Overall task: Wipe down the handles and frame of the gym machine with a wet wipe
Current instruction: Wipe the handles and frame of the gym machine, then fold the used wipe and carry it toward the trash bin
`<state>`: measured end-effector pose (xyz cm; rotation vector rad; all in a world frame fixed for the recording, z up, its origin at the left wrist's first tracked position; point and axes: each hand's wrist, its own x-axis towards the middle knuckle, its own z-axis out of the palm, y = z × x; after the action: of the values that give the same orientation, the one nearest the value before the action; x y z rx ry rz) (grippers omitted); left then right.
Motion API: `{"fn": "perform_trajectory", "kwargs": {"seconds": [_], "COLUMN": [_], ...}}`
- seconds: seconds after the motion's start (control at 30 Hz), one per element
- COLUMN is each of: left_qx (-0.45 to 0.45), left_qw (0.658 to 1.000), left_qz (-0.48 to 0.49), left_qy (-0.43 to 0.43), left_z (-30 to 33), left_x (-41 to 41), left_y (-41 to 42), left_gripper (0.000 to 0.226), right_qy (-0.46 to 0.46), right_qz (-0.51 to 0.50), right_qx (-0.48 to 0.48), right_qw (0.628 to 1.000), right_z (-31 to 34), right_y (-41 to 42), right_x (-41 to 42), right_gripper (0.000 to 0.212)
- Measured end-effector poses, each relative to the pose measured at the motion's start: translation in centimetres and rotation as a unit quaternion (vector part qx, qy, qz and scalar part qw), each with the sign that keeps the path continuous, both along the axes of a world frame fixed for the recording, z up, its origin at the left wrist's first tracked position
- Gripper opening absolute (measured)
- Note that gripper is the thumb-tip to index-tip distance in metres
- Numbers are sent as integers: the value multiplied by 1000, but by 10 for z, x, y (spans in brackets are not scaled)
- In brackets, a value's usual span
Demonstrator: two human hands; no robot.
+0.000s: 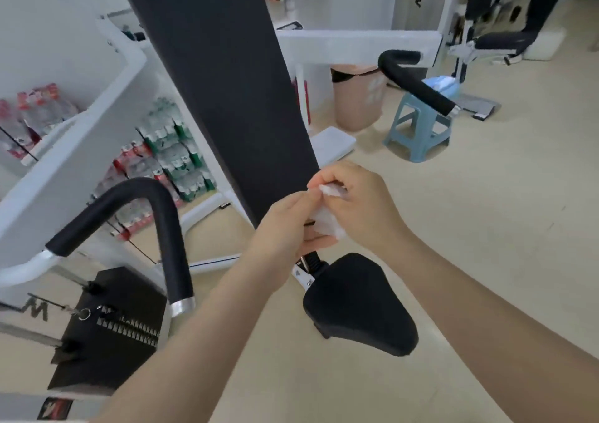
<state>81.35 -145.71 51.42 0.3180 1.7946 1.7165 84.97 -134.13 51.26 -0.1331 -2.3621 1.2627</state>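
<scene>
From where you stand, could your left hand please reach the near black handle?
Probably yes: the left hand is busy pinching the wipe, but nothing stands between it and the handle to its left.

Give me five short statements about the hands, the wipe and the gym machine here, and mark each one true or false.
1. Both hands hold the white wet wipe. True: the left hand and right hand pinch it between them.
2. The wipe is pressed on the near black handle. False: it is held in front of the lower end of the black back pad, not on the handle.
3. The seat is black. True.
4. The small stool is red. False: it is light blue.
5. A pink bin stands behind the machine. True.
</scene>
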Motion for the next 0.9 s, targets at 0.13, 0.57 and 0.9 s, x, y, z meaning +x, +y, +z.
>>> {"fn": "perform_trajectory", "kwargs": {"seconds": [0.13, 0.57, 0.9], "left_qx": [38, 96, 16], "left_qw": [999, 993, 979], "left_qz": [32, 71, 193], "left_qy": [-5, -5, 66], "left_z": [-13, -22, -31], "left_x": [36, 16, -182], "left_y": [119, 479, 721], "left_gripper": [25, 12, 7], "right_qy": [-51, -121, -144], "right_qz": [25, 65, -118], "right_qx": [22, -56, -40], "right_qw": [998, 989, 982], "right_z": [-13, 4, -17], "right_y": [125, 476, 720], "right_x": [40, 27, -177], "right_gripper": [15, 36, 16]}}
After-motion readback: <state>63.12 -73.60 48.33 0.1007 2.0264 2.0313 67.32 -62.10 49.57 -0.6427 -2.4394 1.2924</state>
